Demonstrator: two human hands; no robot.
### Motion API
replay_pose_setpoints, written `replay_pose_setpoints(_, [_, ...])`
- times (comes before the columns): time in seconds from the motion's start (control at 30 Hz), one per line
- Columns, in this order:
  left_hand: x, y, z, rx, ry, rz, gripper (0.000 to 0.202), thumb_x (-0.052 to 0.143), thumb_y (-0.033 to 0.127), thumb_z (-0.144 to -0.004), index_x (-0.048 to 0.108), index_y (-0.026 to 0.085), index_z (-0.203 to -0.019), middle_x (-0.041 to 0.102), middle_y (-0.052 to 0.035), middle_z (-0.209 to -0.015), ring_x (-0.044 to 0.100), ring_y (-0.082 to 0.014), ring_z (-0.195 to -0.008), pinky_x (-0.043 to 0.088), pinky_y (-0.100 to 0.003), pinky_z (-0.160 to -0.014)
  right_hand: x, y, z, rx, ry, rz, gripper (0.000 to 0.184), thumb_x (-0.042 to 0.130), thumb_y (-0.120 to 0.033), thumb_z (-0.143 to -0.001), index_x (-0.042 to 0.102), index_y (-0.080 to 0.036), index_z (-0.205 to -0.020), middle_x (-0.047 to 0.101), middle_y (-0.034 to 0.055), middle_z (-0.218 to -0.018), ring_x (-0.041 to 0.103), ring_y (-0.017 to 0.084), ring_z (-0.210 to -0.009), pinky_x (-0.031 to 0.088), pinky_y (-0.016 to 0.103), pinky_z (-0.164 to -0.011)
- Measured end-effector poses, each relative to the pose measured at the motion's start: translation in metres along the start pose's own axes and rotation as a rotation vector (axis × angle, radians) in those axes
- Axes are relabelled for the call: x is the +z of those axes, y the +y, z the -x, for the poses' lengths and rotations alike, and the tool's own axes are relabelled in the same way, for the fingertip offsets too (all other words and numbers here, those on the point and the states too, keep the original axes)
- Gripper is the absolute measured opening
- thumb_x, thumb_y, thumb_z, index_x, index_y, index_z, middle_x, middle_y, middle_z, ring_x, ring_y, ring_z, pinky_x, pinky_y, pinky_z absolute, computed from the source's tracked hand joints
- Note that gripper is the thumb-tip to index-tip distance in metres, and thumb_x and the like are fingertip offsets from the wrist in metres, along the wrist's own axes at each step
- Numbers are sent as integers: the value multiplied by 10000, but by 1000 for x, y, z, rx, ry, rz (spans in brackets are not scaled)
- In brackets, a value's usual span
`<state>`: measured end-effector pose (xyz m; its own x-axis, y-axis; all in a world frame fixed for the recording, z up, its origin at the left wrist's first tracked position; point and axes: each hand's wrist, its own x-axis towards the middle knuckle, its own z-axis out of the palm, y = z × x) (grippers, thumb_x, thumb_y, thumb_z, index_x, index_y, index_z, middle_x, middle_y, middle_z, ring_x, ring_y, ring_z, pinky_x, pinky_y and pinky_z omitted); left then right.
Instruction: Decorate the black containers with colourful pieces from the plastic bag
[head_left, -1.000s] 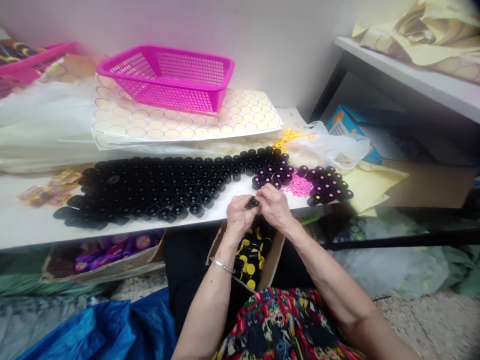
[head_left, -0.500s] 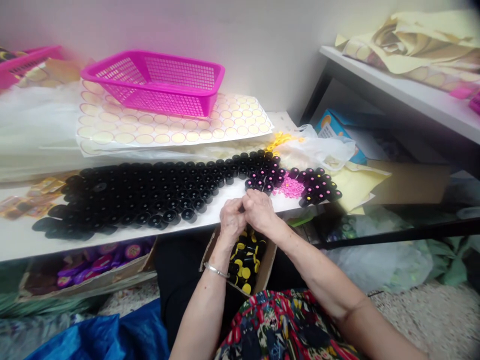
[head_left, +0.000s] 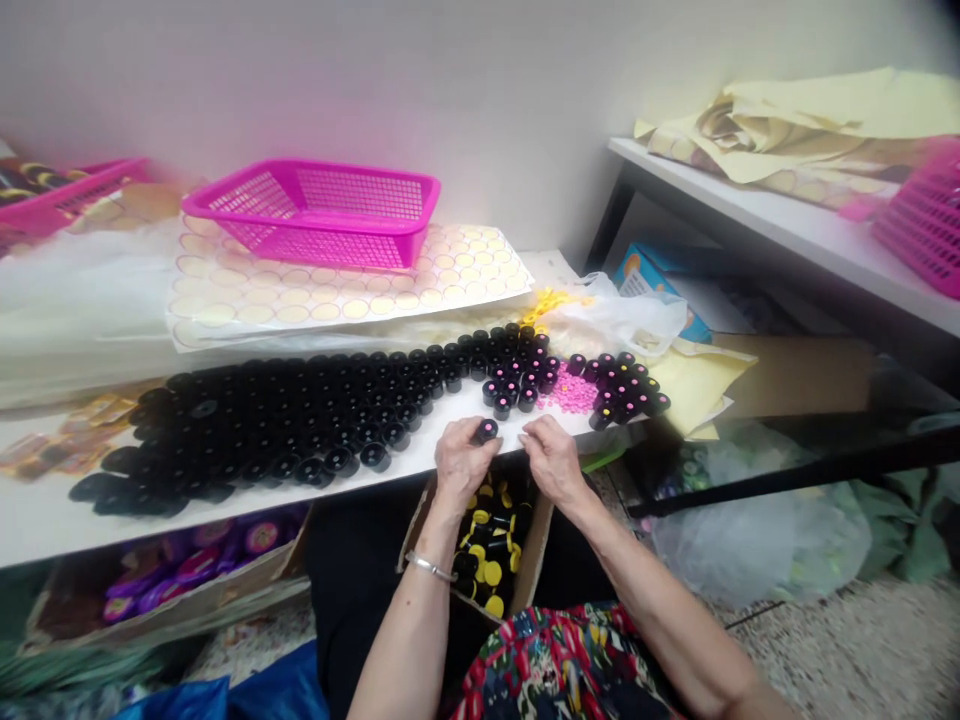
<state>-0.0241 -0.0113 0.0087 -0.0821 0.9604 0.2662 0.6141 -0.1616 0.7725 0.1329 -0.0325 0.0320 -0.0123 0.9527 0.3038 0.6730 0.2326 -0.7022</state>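
My left hand [head_left: 459, 462] is closed on a small black cylindrical piece [head_left: 487, 430] with a pink dot on its top, held above the table's front edge. A short gap to the right, my right hand [head_left: 553, 462] has its thumb and fingertips pinched together; whatever may be between them is too small to tell. Just beyond the hands stand several black cylinders with pink dots [head_left: 512, 388]. Beside them lies a pile of tiny pink pieces [head_left: 574, 390]. Another group of dotted black cylinders [head_left: 626, 388] is to the right of the pile.
Many plain black cylinders [head_left: 300, 410] cover the left of the white table [head_left: 30, 530]. A pink basket [head_left: 337, 245] sits on sticker sheets behind. Below my hands, a cardboard box [head_left: 534, 560] holds black and yellow pieces. A shelf [head_left: 780, 230] juts in at right.
My hands have moved apart from being pressed together. The black cylinder with its pink dot now shows in my left hand. The view has tilted up slightly.
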Motion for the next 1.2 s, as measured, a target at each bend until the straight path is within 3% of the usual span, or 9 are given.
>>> replay_pose_setpoints(0.23, [5,-3,-12,-128,73,33,338,678,401,-634,677,218,-918,643,12,-764,581,-150,-726,453,-265,-697,-12,16,-17,203,35,428,214,413,-192,-869,627,-181,-867,575,50,-902,526,148,-778,333,241,-622])
replay_pose_setpoints(0.37, [8,-4,-17,-211,103,12,615,709,459,-582,615,194,-1129,658,-6,-804,600,-178,-754,470,-299,-724,-11,14,-34,208,-47,499,224,409,-221,-887,631,-195,-906,577,43,-928,526,141,-755,293,246,-587])
replay_pose_setpoints(0.5, [5,-6,-14,-153,78,34,693,748,419,-543,586,166,-1168,654,-47,-944,597,-187,-809,485,-318,-755,-10,11,-39,199,-123,539,262,367,-187,-895,624,-205,-940,571,47,-954,525,145,-741,276,257,-564])
replay_pose_setpoints(0.6, [-3,-8,-4,-103,84,115,601,719,379,-600,581,170,-1147,635,-52,-985,586,-153,-758,493,-275,-656,-13,9,-36,184,-168,567,282,343,-128,-879,596,-186,-988,565,62,-965,520,148,-734,277,263,-565])
replay_pose_setpoints(0.67, [-11,-9,5,-35,164,93,455,656,352,-684,599,163,-1095,629,-63,-974,575,-145,-742,487,-273,-645,-15,8,-32,132,-228,574,275,348,-106,-862,578,-171,-998,567,68,-955,520,153,-755,283,266,-580])
replay_pose_setpoints(0.8, [-32,-9,10,146,430,-230,211,569,266,-764,652,154,-923,629,-105,-950,549,-203,-874,446,-366,-819,-19,9,-28,43,-315,594,225,353,-158,-875,566,-162,-949,580,67,-918,531,166,-789,282,278,-603])
replay_pose_setpoints(0.87, [-42,-5,2,164,489,-407,179,557,251,-772,665,157,-880,615,-130,-1005,512,-242,-955,406,-406,-870,-19,9,-29,58,-315,588,221,349,-186,-886,563,-164,-935,590,64,-903,543,167,-781,272,282,-596])
replay_pose_setpoints(1.03, [-52,15,-44,154,325,-689,199,522,289,-795,676,188,-868,518,-131,-1223,395,-320,-1136,361,-447,-884,-19,7,-39,175,-321,521,231,349,-216,-893,575,-176,-923,622,61,-859,575,174,-766,255,280,-576])
replay_pose_setpoints(1.2, [-39,28,-77,161,169,-842,238,537,341,-779,673,146,-763,499,-170,-1227,322,-390,-1217,329,-511,-895,-18,6,-42,228,-301,499,246,344,-212,-901,587,-176,-919,628,73,-896,581,186,-812,284,273,-605])
